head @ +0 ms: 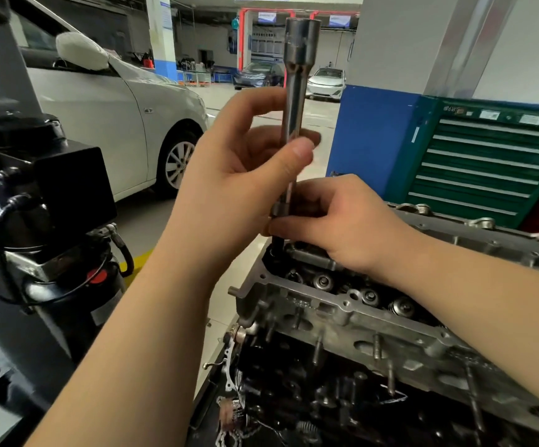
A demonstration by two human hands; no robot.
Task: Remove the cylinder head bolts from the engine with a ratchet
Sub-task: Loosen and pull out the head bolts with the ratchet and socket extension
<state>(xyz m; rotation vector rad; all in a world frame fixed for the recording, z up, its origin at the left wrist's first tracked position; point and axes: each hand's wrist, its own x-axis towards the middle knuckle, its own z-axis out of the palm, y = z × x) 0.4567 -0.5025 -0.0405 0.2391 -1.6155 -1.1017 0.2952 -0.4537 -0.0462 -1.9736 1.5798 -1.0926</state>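
— Two hands on one tool?
— Yes. The left hand (245,162) grips the upright extension bar (297,85); the right hand (342,224) pinches its lower end, seemingly a socket, over the engine (342,321) at the cylinder head's far-left corner, beside the valve springs (323,280).

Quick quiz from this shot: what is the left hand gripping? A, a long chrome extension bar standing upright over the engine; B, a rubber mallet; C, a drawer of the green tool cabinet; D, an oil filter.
A: the left hand has its fingers wrapped around the upright chrome extension bar, while the right hand pinches its lower end above the cylinder head.
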